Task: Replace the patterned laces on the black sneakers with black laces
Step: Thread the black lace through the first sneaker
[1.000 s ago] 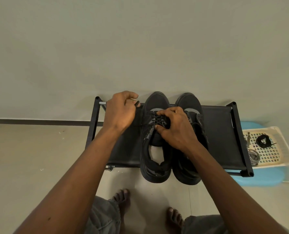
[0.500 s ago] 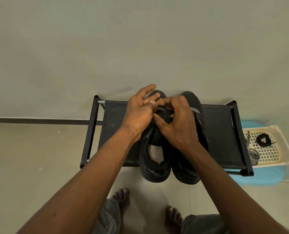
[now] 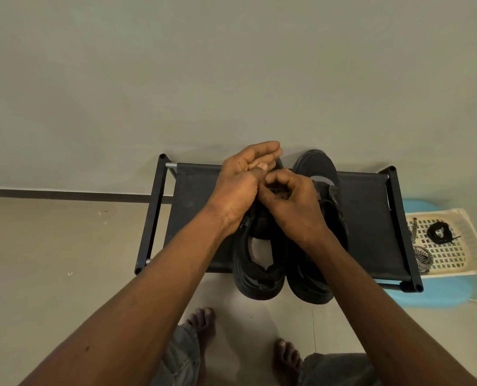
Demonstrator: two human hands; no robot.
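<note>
1. The black sneakers (image 3: pixel 316 169) stand side by side on the shoe rack (image 3: pixel 198 218), toes to the wall.
2. The left hand (image 3: pixel 241 190) sits over the left sneaker (image 3: pixel 257 274), fingers pressed together and cupped.
3. The right hand (image 3: pixel 291 203) meets it, fingers curled. I cannot tell what they pinch.
4. A coiled black lace (image 3: pixel 439 232) and a patterned lace (image 3: pixel 422 259) lie on the tray (image 3: pixel 451 256) beside the rack.

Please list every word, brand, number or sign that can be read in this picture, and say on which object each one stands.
None can be read. The two black sneakers show grey patches but no legible brand; the black fabric shoe rack and the cream perforated plastic tray carry no visible text.
</note>
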